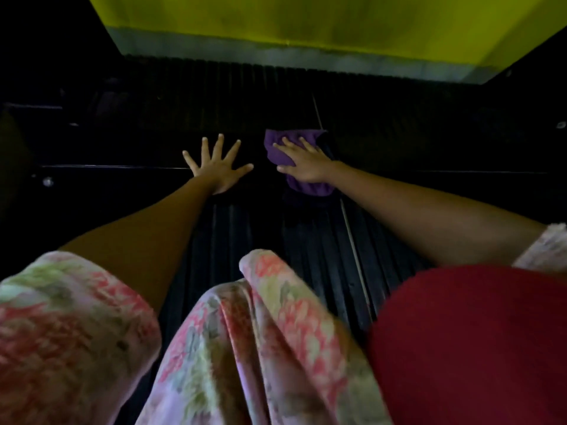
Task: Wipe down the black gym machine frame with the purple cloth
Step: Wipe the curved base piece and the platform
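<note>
Left hand (218,170) fingers splayed wide on the black frame (122,182); right hand (302,165) fingers flat atop purple cloth (287,148).

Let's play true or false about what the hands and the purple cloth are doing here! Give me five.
1. The right hand presses on the purple cloth. True.
2. The left hand holds the cloth too. False: it lies flat on the black gym machine frame, fingers spread, apart from the cloth.
3. The wall at the top of the picture is blue. False: it is yellow-green with a pale strip below.
4. The cloth lies on the dark frame. True.
5. The person wears a plain white sleeve. False: the sleeve has a pink and green flower pattern.
</note>
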Demonstrator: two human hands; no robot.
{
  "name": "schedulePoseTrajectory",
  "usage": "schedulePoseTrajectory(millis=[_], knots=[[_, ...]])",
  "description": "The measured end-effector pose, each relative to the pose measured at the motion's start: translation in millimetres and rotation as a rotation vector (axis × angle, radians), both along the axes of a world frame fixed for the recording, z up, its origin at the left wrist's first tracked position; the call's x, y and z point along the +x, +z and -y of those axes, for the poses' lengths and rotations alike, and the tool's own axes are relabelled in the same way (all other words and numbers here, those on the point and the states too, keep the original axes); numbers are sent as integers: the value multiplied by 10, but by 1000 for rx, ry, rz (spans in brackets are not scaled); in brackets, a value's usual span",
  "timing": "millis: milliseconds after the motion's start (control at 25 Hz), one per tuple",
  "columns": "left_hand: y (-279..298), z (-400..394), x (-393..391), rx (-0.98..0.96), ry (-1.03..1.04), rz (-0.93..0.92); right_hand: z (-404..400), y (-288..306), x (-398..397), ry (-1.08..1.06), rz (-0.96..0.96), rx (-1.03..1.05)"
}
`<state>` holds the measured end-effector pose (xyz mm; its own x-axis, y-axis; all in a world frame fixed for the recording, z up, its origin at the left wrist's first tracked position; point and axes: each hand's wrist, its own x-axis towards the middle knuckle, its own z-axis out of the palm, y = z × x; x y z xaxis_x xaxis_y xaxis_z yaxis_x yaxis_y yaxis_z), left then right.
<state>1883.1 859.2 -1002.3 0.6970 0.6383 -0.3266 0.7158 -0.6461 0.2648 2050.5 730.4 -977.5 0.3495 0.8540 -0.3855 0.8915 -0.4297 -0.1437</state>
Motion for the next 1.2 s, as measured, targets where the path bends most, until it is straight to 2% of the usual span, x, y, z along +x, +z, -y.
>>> schedulePoseTrajectory(millis=[160,560,720,960,1120,1200], knots=[[-12,-15,15,-25,-12,-1,154,-75,33,98,58,21],[-6,-59,0,-48,-5,-91,169,-75,92,102,19,62],[-48,-49,19,-35,53,-56,161,-152,170,111,31,146],[-36,28,33,51,79,-47,434,-160,723,-71,-59,227],[111,195,384,208,265,63,446,-168,806,-193,-27,202],[136,339,752,266,242,159,391,-195,674,-224,37,212]])
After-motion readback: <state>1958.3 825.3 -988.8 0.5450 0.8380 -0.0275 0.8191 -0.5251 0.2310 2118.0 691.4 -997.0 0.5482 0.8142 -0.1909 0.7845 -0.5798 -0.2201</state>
